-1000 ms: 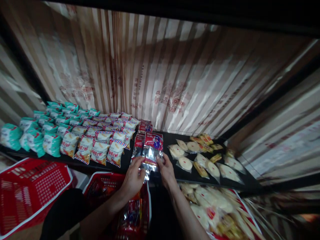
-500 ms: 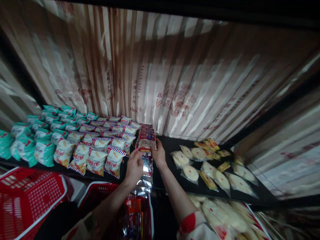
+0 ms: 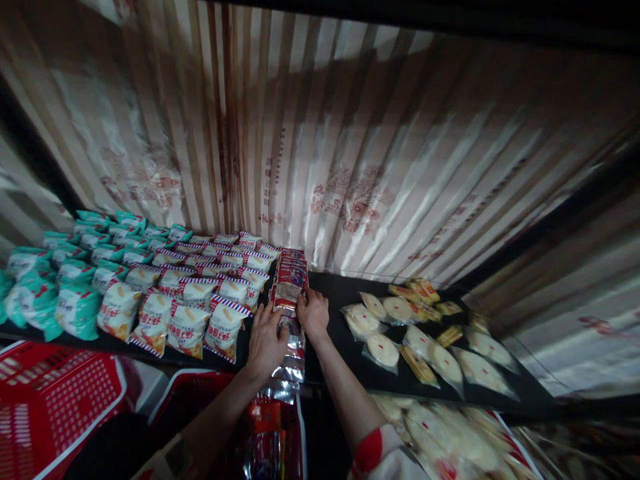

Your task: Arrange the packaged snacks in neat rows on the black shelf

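Note:
A row of overlapping red and silver snack packets (image 3: pixel 291 273) runs from the back of the black shelf to its front edge. My left hand (image 3: pixel 267 343) lies along the left side of the row, fingers stretched forward and apart, thumb over the silver part. On the other side, my right hand (image 3: pixel 314 315) has its fingers bent and closed on the right edge of a red packet. Its fingertips are partly hidden. Close to my left hand stand white shrimp-chip bags (image 3: pixel 227 328) with striped tops.
Teal bags (image 3: pixel 77 303) fill the shelf's left end. Flat round white pieces in clear bags (image 3: pixel 381 350) and yellow packets (image 3: pixel 419 365) lie to the right on the black shelf (image 3: pixel 330 360). Red baskets (image 3: pixel 60 400) stand below, one holding packets. A pleated curtain (image 3: pixel 350 167) hangs behind.
Both hands have come slightly nearer to me along the packet row. My left hand has flattened, its fingers now straighter. The front red packet lies down among the others.

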The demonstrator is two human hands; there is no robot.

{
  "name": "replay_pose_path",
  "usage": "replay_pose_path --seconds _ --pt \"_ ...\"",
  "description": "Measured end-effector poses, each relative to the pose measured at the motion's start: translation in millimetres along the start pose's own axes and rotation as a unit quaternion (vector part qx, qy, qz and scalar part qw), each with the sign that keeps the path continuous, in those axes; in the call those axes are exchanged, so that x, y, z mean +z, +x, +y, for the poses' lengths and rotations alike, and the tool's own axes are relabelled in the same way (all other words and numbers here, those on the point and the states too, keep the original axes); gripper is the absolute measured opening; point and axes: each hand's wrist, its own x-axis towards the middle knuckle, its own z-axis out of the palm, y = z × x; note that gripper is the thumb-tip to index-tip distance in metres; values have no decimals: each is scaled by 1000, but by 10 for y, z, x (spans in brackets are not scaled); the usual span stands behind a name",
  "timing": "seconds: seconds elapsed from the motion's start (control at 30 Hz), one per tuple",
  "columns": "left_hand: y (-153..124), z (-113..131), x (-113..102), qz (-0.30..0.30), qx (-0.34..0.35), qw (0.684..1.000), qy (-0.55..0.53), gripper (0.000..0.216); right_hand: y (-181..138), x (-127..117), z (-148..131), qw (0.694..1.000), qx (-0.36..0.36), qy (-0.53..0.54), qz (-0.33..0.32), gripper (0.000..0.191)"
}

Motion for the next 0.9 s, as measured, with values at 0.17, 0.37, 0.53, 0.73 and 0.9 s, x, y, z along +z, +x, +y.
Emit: replay_pose_path --seconds 0.17,0.37,0.53,0.73,0.9 --pt "-37 11 54 -13 18 1000 3 45 22 84 2 1000 -7 -19 17 35" --pt "-45 19 73 -7 24 1000 17 45 8 155 -4 999 -1 -21 46 38" --pt "-50 35 59 -29 20 999 32 48 -4 129 -63 998 14 -18 52 41" --pt "-20 14 32 -39 21 999 31 57 -52 113 -64 1000 -6 5 26 38" --pt "-73 3 -14 -16 53 998 29 55 -151 21 4 993 -57 66 82 39"
